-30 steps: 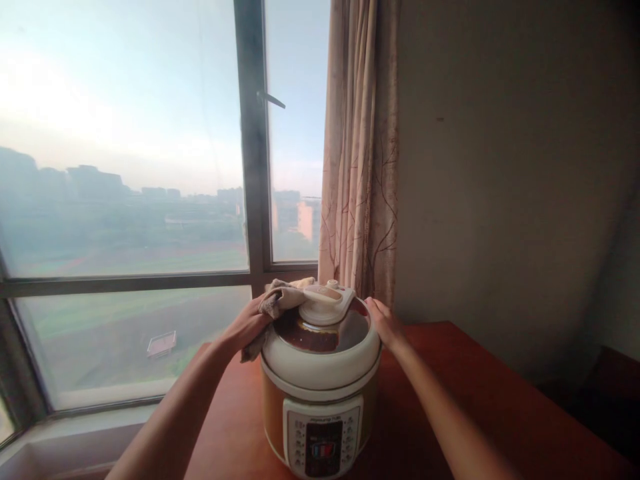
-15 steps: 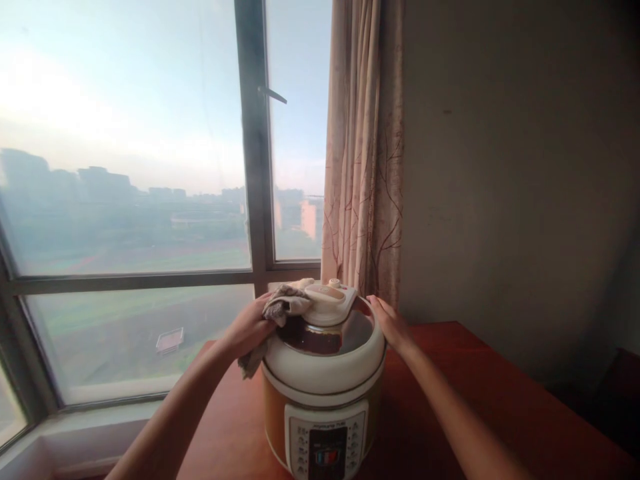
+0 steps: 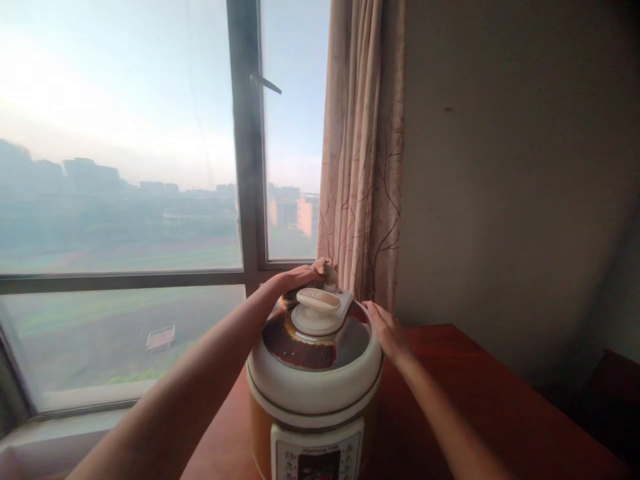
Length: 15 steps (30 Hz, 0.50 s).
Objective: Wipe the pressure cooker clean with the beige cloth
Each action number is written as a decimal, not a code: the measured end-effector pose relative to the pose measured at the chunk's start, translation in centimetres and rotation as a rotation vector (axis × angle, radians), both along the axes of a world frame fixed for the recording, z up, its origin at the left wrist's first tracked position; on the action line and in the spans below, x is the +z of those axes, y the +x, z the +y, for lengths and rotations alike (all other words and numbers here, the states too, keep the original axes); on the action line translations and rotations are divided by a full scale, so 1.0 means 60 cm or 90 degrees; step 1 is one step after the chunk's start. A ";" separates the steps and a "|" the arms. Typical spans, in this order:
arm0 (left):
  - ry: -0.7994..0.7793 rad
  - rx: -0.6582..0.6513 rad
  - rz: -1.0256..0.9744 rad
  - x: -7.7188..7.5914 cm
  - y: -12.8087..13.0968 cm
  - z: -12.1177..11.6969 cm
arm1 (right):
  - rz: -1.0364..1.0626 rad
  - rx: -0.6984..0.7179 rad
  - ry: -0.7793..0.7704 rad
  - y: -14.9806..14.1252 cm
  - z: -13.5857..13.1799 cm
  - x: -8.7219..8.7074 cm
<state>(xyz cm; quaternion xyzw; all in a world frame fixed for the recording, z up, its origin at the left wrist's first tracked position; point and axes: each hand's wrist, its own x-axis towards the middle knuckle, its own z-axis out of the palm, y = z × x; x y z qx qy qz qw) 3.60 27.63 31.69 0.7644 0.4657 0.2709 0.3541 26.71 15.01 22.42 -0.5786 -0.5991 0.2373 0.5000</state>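
Observation:
An electric pressure cooker (image 3: pixel 313 393) with a white rim, dark glossy lid and cream handle (image 3: pixel 320 310) stands on a red-brown table (image 3: pixel 480 407). My left hand (image 3: pixel 300 277) reaches over the far side of the lid, its fingers closed on a beige cloth (image 3: pixel 324 268) that is mostly hidden behind the hand. My right hand (image 3: pixel 385 330) rests on the lid's right edge with fingers flat against the rim.
A large window (image 3: pixel 120 200) with a dark frame and a latch handle (image 3: pixel 265 83) fills the left. A patterned curtain (image 3: pixel 360 153) hangs behind the cooker. A plain wall (image 3: pixel 515 173) is at the right, and the sill (image 3: pixel 75 427) lies at the lower left.
My left hand has carried the cloth from the lid's left edge round to its far side behind the handle. The right hand has stayed on the right rim. The view shifted slightly closer.

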 end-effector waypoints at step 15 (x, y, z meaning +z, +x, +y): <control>-0.004 -0.035 -0.012 0.000 0.026 0.011 | 0.000 0.000 0.022 0.006 0.000 -0.008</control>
